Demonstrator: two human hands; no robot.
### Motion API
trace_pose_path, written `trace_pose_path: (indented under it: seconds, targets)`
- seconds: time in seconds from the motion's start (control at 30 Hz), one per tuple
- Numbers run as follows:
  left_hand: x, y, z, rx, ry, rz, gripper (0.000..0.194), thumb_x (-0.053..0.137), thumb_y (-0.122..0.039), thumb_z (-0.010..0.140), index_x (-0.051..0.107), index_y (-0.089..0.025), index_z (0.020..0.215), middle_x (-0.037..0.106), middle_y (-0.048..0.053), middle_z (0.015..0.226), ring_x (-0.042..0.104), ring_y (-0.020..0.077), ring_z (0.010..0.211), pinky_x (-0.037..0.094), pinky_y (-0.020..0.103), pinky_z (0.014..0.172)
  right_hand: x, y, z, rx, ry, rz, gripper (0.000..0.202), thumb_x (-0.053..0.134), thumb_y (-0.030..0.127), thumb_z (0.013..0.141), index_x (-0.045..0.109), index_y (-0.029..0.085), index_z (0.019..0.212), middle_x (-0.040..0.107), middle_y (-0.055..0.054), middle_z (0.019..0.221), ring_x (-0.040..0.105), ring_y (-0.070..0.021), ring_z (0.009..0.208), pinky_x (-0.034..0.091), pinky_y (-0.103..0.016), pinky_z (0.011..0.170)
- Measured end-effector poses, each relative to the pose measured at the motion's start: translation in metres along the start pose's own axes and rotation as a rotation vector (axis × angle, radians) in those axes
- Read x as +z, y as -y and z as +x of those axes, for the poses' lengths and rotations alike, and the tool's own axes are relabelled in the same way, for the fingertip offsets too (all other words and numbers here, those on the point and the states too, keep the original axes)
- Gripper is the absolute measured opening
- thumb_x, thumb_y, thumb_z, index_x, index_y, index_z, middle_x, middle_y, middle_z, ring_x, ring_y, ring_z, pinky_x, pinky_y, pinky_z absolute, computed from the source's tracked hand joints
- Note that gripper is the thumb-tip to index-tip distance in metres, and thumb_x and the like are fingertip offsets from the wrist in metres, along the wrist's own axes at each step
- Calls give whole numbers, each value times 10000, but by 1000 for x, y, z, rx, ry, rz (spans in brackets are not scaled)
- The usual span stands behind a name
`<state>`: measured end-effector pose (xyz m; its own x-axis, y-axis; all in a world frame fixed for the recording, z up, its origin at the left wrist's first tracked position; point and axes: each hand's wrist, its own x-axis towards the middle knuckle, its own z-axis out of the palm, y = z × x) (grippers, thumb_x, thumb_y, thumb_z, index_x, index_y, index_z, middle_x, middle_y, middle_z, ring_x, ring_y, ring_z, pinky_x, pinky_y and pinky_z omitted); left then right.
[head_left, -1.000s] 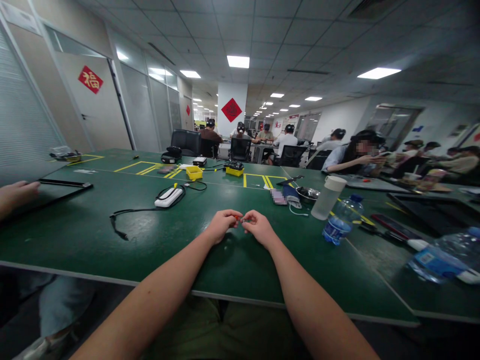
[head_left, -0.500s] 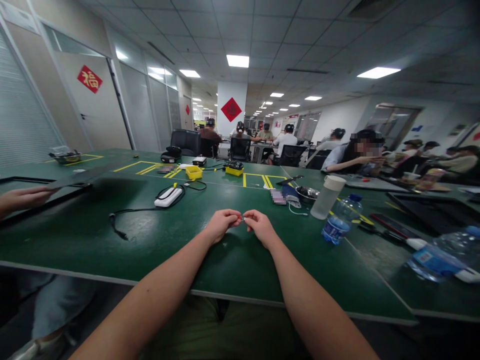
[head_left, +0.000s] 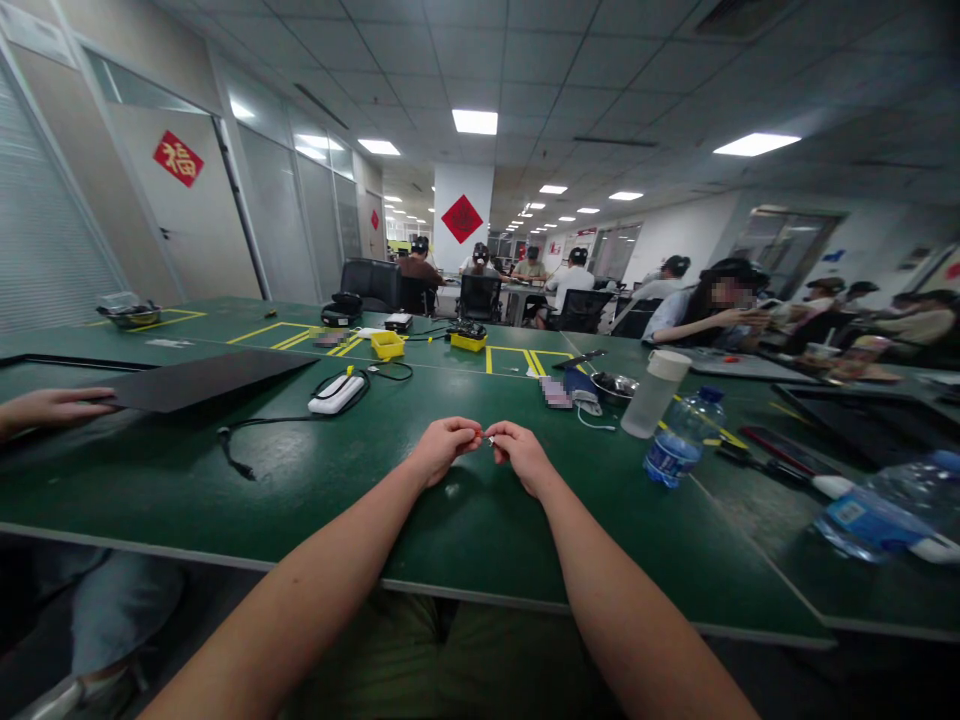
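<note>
Over the green table (head_left: 360, 520), my left hand (head_left: 444, 450) and my right hand (head_left: 523, 457) meet fingertip to fingertip. The right thumb and forefinger pinch a small silvery metal piece (head_left: 491, 441), too tiny to name. My left fingers are also pressed together; a hint of red shows at their tips, but what they hold is mostly hidden. Both wrists are low over the tabletop, forearms reaching from the near edge.
Beyond my hands lie a white power bank (head_left: 337, 393) with a black cable, yellow bins (head_left: 388, 345) and a metal bowl (head_left: 613, 386). Rightward stand a frosted bottle (head_left: 655, 393) and water bottle (head_left: 684, 437). At left a co-worker's hand (head_left: 60, 409) holds a dark panel (head_left: 202, 380).
The co-worker's dark panel at left has swung down and right, nearer the table. My hands stay almost in place; the silvery piece between my fingertips shows slightly more.
</note>
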<state>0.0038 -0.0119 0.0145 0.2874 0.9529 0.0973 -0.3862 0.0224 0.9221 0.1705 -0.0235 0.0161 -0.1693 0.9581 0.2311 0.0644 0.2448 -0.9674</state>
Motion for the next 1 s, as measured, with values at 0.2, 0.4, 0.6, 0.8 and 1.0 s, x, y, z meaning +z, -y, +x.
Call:
trace_pose_path:
  seconds: [0.2, 0.4, 0.6, 0.8, 1.0]
  targets:
    - [2, -1, -5, -33, 101, 66, 169, 703, -143, 667, 663, -90, 823, 669, 70, 768, 612, 100, 651, 498, 237, 696, 1, -3, 0, 30, -20, 74, 250, 555, 259, 733, 542, 179, 970, 586, 43, 607, 578, -116, 470, 434, -219, 453]
    - [4, -2, -6, -64, 72, 95, 248, 720, -145, 652, 653, -109, 888, 676, 60, 773, 627, 108, 660, 502, 263, 730, 2, -2, -1, 20, -37, 106, 189, 602, 293, 740, 556, 155, 860, 609, 13, 597, 626, -135, 538, 511, -254, 540]
    - [1, 0, -3, -29, 53, 94, 207, 711, -137, 647, 655, -106, 844, 681, 66, 784, 635, 122, 692, 500, 278, 757, 3, 2, -4, 67, -5, 189, 209, 651, 243, 703, 555, 160, 869, 654, -15, 692, 659, -146, 615, 546, -277, 610]
    - [-2, 3, -1, -2, 67, 104, 204, 707, -149, 650, 655, -109, 844, 675, 66, 788, 623, 118, 677, 491, 268, 727, 3, 2, -3, 78, -27, 215, 212, 637, 203, 691, 541, 165, 876, 648, -5, 688, 662, -141, 600, 543, -265, 592]
    - [-2, 4, -1, 26, 54, 106, 227, 729, -154, 625, 657, -107, 836, 671, 68, 789, 614, 117, 684, 481, 262, 720, 1, -3, -1, 34, -27, 198, 243, 635, 190, 674, 555, 165, 902, 638, 1, 702, 657, -138, 590, 523, -242, 545]
